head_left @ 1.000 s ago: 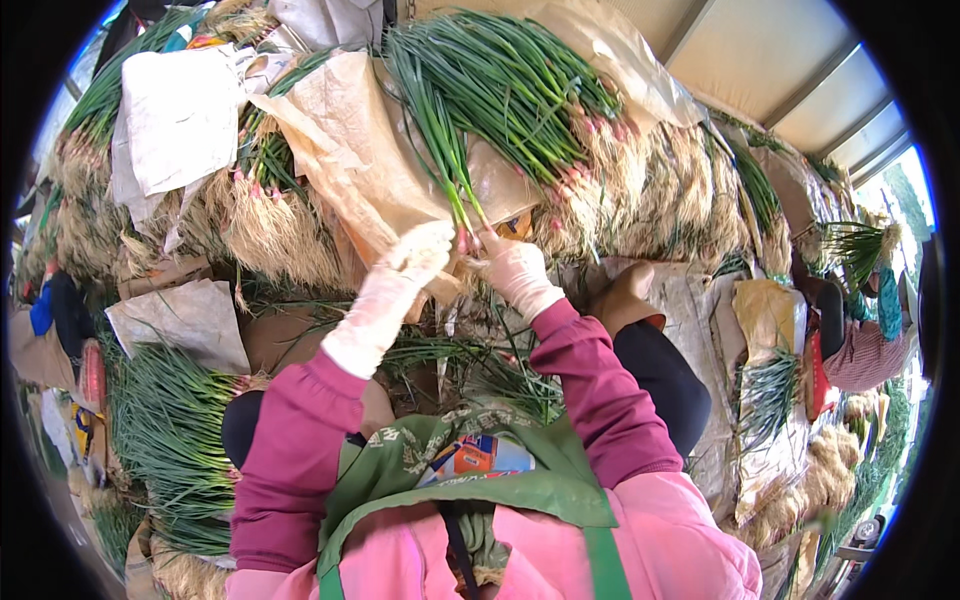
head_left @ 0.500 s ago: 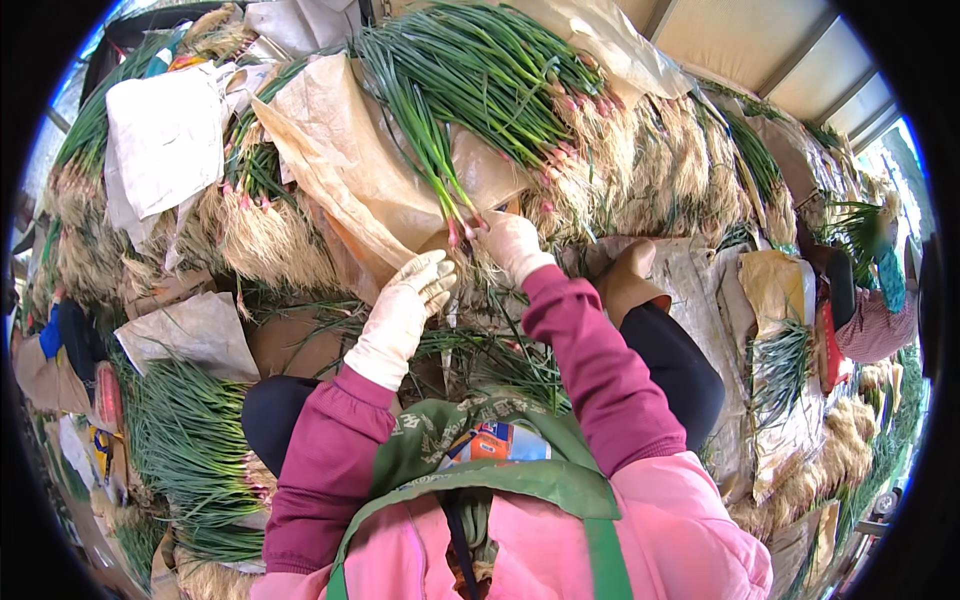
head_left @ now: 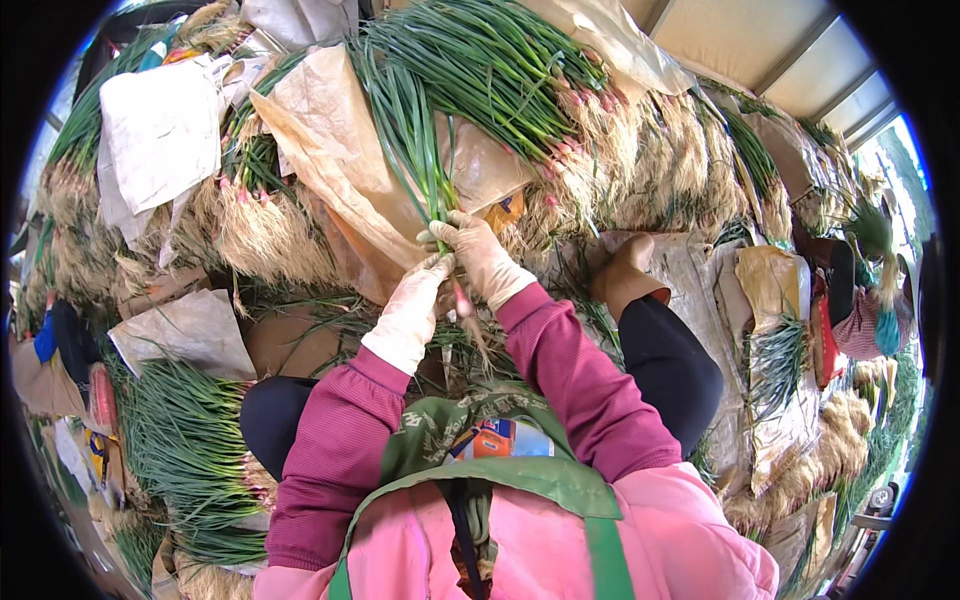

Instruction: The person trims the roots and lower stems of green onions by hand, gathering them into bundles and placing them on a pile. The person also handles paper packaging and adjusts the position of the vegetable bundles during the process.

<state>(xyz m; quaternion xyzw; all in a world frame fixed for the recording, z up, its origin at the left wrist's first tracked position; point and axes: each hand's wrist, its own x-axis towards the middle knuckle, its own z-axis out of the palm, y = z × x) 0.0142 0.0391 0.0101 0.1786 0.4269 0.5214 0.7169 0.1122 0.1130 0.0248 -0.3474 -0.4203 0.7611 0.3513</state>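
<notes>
In front of me, both my gloved hands are closed on a few spring onions (head_left: 432,185). Around their stems wrap the fingers of my right hand (head_left: 480,255). Pinched against the same stems, just below and to the left, is my left hand (head_left: 412,308); the exact spot it grips is partly hidden. Pink bulbs with short roots hang below my fingers, while the green leaves stretch away over a tan sheet (head_left: 340,150). Beyond them lies a large heap of spring onions (head_left: 490,70), with bulbs and pale roots toward the right.
Another pile of spring onions (head_left: 190,440) lies at the left beside my knee. A white sheet (head_left: 160,140) covers onions at the far left. My boot (head_left: 628,275) rests right of my hands. A co-worker (head_left: 870,325) holds onions at the far right.
My right hand has moved left, from the bulbs up onto the stems. My left hand has come right and closed on the onions. The bulbs have shifted nearer to me.
</notes>
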